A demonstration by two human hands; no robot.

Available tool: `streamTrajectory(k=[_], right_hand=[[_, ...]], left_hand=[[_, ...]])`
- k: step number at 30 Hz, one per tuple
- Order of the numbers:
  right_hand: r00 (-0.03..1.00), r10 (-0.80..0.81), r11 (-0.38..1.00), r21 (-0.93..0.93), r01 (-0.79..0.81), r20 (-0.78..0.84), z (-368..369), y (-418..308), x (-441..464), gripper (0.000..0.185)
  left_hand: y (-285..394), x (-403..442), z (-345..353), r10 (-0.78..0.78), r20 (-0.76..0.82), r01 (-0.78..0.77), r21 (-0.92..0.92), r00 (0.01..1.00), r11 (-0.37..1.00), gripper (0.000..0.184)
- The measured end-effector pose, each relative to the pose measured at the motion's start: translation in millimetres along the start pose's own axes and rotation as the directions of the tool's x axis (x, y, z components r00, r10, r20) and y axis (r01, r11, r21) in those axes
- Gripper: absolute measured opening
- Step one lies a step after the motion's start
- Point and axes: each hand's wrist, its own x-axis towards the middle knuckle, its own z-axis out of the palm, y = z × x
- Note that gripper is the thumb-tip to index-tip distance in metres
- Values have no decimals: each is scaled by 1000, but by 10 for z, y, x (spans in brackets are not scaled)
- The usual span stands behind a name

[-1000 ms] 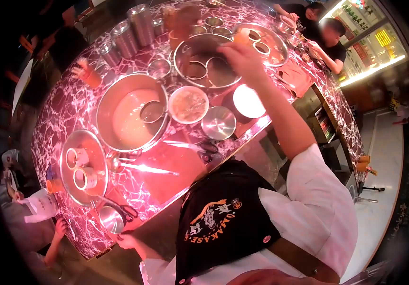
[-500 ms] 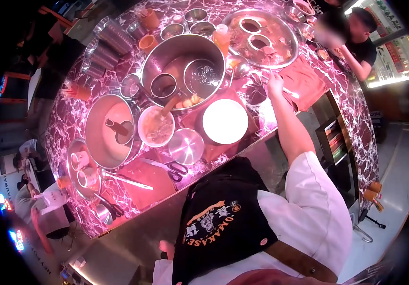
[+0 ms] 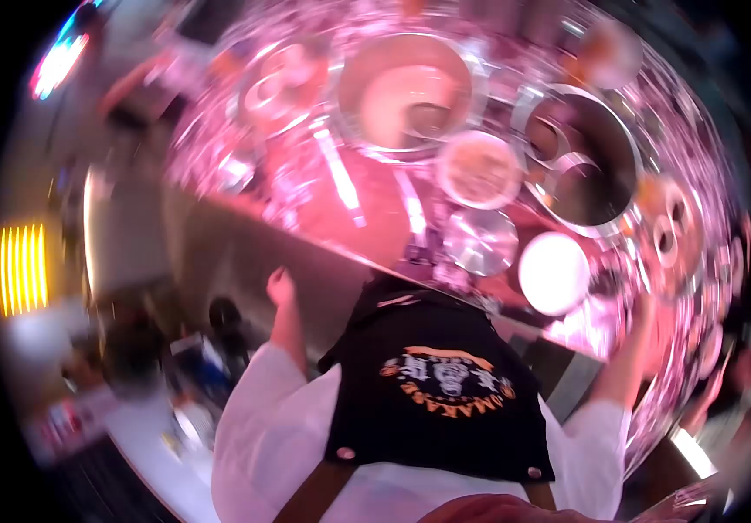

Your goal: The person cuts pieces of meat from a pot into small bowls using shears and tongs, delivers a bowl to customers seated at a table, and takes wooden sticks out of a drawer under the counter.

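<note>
Head view: left hand [image 3: 281,289], left of centre, is apart from the marbled table [image 3: 593,328]; right hand [image 3: 645,310], at right, is beside the round pan [image 3: 686,261]. Blur prevents determining either grip. A large pot [image 3: 403,50] stands upper centre; yellow lights [image 3: 23,270] glow far left.

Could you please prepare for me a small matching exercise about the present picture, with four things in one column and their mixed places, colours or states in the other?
Things:
1. Apron
2. Bowl of food
3. Left large pot
4. Left hand

Descriptions:
A. On the wearer's side of the near edge of the table
B. Holds pale contents with a round metal thing inside
C. Black, with an orange and white print
D. Between the left large pot and the right large pot

Right pairs: 1-C, 2-D, 3-B, 4-A
</note>
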Motion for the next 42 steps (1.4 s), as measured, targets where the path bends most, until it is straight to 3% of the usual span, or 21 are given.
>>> streamTrajectory(k=[1,2,4,6,9,11,14,16,17,19,20,21,22,23,25,27,28,29,30,33,42], right_hand=[[997,-3,991,131,14,-83,-112,167,97,14],[975,209,935,307,-179,-71,-116,-260,-148,4],[961,253,933,289,-213,-109,-175,-407,-263,8],[911,370,916,234,-326,-180,112,-1131,-677,13],[908,406,896,242,-373,-104,-84,-1023,-592,16],[860,450,889,218,-403,-243,9,-1178,-629,19],[784,295,941,23,-338,-546,525,-2090,-1338,8],[723,74,958,-152,-242,-687,1234,-3023,-1998,14],[712,-26,953,-232,-194,-702,1644,-3486,-2295,19],[650,-521,841,-462,280,-553,1968,-3715,-2332,25],[548,-794,485,-818,311,-262,2382,-4067,-2398,26],[453,-882,2,-961,276,129,3012,-4544,-2502,27],[836,-465,810,-521,268,-292,3831,-4993,-2601,27],[899,-430,861,-340,378,-89,4641,-5474,-2763,28],[750,-590,645,-383,661,299,5722,-5634,-2430,24],[676,-484,349,-586,732,556,6894,-5943,-2317,22],[471,-572,93,-517,851,671,7423,-5963,-2150,24],[566,-392,-12,-620,785,725,7922,-6069,-2095,24],[492,-396,-49,-553,832,775,8401,-5962,-1826,23],[596,-122,-211,-608,766,793,9308,-6143,-1791,32],[542,29,-431,-478,765,840,9869,-6582,-2107,31]], left_hand=[[-141,134,17,33,-4,-33,-40,999,999,26],[-295,272,88,65,-27,-67,-83,998,994,25],[-444,599,196,203,-148,-200,40,968,979,24],[-374,965,226,212,-159,-219,-25,964,975,23],[-55,1589,296,159,-169,-179,-113,973,977,23],[195,2047,279,120,-172,-148,-157,978,976,22],[410,2837,220,136,-267,-161,-75,954,984,19],[814,3040,109,381,-264,-363,117,886,925,16],[888,3119,121,373,-238,-355,115,897,928,16],[1035,3345,222,493,-201,-467,163,846,869,14],[1059,3405,267,496,-147,-484,110,856,868,14],[1008,3464,352,510,-158,-503,86,846,860,14],[995,3482,399,512,-166,-495,135,843,859,13],[981,3461,428,515,-172,-486,183,840,854,12],[1003,3430,429,524,-188,-494,182,831,850,10],[1017,3427,418,537,-198,-506,188,820,842,9],[1016,3419,417,529,-189,-491,215,827,844,11],[1026,3424,410,521,-183,-475,244,834,845,12],[1043,3425,405,533,-199,-484,250,822,839,11],[1003,3449,437,508,-195,-467,219,839,857,12],[950,3526,477,538,-225,-503,195,812,842,18]])
